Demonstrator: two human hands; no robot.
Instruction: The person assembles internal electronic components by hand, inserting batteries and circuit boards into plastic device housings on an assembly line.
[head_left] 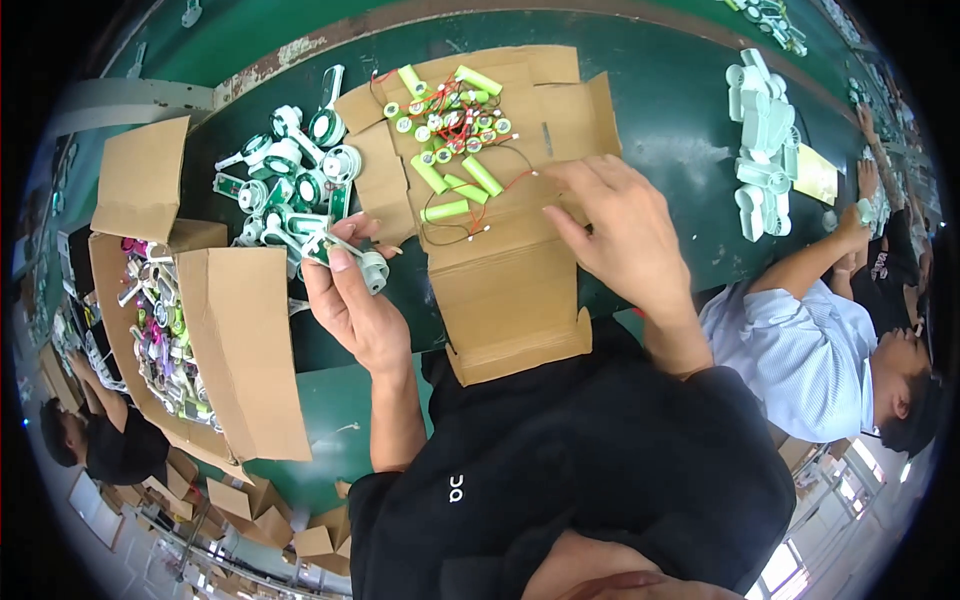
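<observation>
My left hand (pixel 358 315) is closed around a small pale-green and white fan housing (pixel 374 270), its round head pointing to the right. Over the cardboard, my right hand (pixel 625 225) has its thumb and fingers apart. Its index fingertip is beside a white connector (pixel 535 173) on a thin battery lead; whether they touch is hard to tell. Several lime-green cylindrical batteries (pixel 483 176) with red and black wires lie heaped on the flattened cardboard box (pixel 500 300). Beyond my left hand is a pile of similar fan housings (pixel 285 155), some showing green circuit boards.
At left stands an open cardboard box (pixel 245 340) full of mixed coloured parts. More pale-green housings (pixel 765 145) are stacked on the green table (pixel 670 120) at right, near a yellow sheet (pixel 815 175). A co-worker in a light shirt (pixel 815 340) sits to the right.
</observation>
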